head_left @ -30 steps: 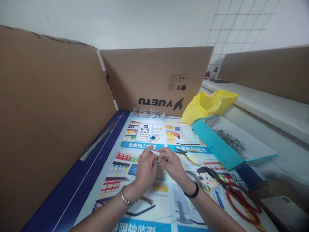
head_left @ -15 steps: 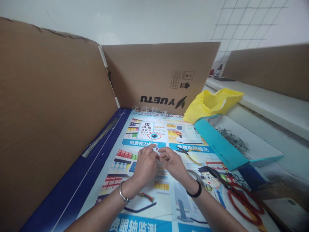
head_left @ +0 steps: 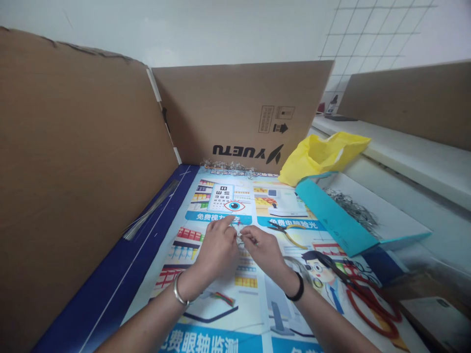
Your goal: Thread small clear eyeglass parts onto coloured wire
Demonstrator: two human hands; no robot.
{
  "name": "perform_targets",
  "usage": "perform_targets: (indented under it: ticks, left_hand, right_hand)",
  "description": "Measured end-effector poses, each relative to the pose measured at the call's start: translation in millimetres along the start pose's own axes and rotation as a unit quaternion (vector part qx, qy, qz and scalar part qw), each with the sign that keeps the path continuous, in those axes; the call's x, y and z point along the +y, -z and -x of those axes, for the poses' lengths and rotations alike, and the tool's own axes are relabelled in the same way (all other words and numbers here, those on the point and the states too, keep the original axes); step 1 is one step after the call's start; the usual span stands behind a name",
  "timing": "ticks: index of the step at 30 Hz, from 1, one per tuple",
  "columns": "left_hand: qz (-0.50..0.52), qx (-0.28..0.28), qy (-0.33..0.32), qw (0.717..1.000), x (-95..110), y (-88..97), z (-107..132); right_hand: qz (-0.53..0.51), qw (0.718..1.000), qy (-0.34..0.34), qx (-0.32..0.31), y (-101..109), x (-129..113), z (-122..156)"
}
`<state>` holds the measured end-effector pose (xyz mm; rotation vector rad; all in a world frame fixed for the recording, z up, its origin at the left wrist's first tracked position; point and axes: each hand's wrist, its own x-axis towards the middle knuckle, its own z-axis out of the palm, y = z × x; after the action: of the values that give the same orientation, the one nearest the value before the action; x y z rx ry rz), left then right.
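Note:
Over the printed poster sheet (head_left: 253, 294), both hands meet at a small wire piece (head_left: 238, 227) with a reddish bit on it; its full shape is hidden by the fingers. My left hand (head_left: 220, 245) pinches it from the left with the forefinger stretched forward. From the right, my right hand (head_left: 262, 246) closes thumb and fingertips on the piece. Yellow-handled pliers (head_left: 289, 233) lie just beyond my right hand. A ring of wire or tape (head_left: 297, 264) is partly covered by my right wrist.
Red-handled scissors (head_left: 362, 294) lie at right. Behind them, a turquoise box (head_left: 338, 223) holds a tangle of wire pieces (head_left: 351, 208), near a yellow bag (head_left: 324, 156). Straight wires (head_left: 150, 211) lie at left. Twisted wire pieces (head_left: 228, 166) line the back cardboard wall (head_left: 235, 108).
My left hand has turned slightly and shifted a little to the left, its forefinger further extended. My right hand stays pinched at nearly the same spot. The view has moved slightly.

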<state>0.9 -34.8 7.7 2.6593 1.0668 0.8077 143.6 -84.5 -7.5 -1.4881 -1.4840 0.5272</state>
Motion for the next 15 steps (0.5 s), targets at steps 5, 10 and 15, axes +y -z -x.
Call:
perform_targets:
  ticks: [5, 10, 15]
  left_hand:
    - [-0.032, 0.009, -0.02, 0.999, 12, 10.1, 2]
    - [0.226, -0.05, 0.123, 0.965, 5, 18.1, -6]
    - [0.422, -0.108, 0.237, 0.868, -4, 19.0, -6]
  right_hand:
    - [0.013, 0.999, 0.047, 0.02, -1, -5, 1]
    - [-0.041, 0.999, 0.033, 0.007, 1, -8, 1]
    - [-0.015, 0.998, 0.056, -0.013, 3, -9, 1]
